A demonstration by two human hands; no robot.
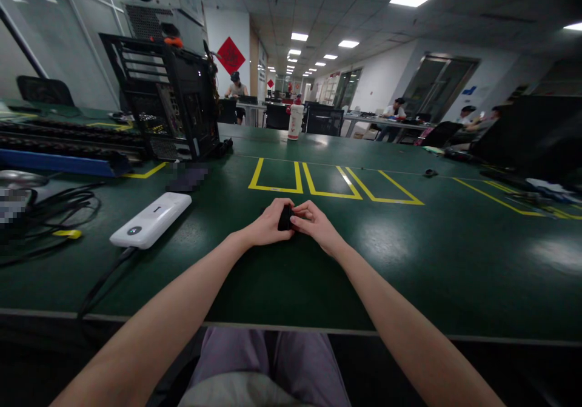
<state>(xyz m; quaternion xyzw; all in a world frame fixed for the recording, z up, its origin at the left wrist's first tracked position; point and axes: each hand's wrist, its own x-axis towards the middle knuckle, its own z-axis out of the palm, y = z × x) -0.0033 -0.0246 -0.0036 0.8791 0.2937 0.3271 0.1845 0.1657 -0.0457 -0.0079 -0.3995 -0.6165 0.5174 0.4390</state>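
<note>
Between my two hands, low over the green table [291, 285], is a small black object [285, 218]; its kind cannot be made out. My left hand [271, 222] is closed around its left side, thumb below and fingers above. From the right, my right hand [316, 225] pinches the same object with bent fingers. Part of it is hidden behind the fingers. Just beyond my hands, yellow tape outlines [276, 189] mark the tabletop. To the left of my hands lies a white power bank [152, 220] with a black cable plugged into it.
An open black computer case [182, 97] stands at the back left. Black cables [54, 219] lie at the left. A white bottle [295, 122] stands at the far edge. A small black item [430, 173] sits at the right. Other people work at distant tables.
</note>
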